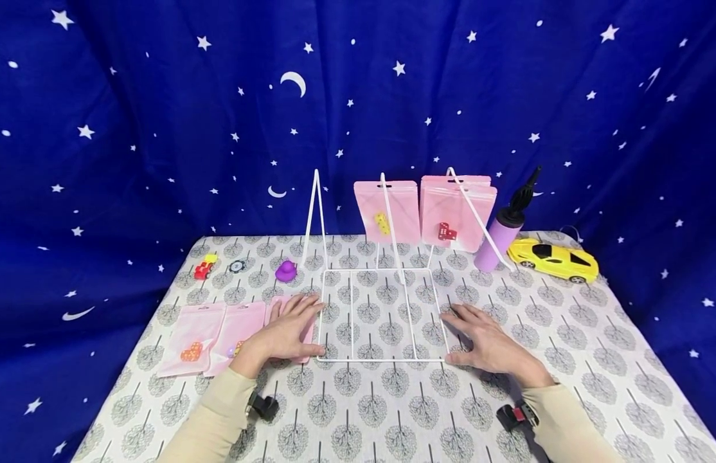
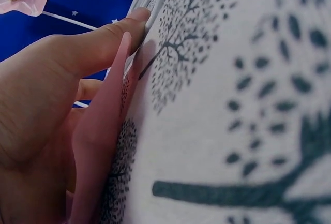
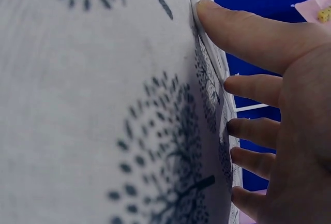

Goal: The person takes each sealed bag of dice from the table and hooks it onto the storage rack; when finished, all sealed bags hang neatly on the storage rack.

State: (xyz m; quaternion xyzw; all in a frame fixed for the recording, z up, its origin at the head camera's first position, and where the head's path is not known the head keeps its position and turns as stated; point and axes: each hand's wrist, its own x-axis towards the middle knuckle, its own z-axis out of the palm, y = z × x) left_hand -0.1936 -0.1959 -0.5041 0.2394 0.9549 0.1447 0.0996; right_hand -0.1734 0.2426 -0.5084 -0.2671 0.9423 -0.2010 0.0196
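Note:
A white wire rack (image 1: 381,361) stands mid-table, its flat base frame in front and three long prongs rising behind. Spread over a pink zip bag (image 1: 308,334), my left hand (image 1: 285,331) has its thumb and fingertips at the base's left side. In the left wrist view, the same bag (image 2: 98,131) lies under the palm. My right hand (image 1: 482,339) rests with fingers apart, fingertips beside the base's right side. One pink bag with yellow dice (image 1: 382,223) hangs on the middle prong. Overlapping pink bags (image 1: 465,204) with red dice hang on the right prong.
Left of my left hand lie pink bags (image 1: 197,321) with small items inside. Behind them are a red-and-yellow toy (image 1: 205,267), a small round disc (image 1: 237,266) and a purple duck (image 1: 286,271). A purple hand pump (image 1: 497,241) and yellow toy car (image 1: 554,259) stand back right.

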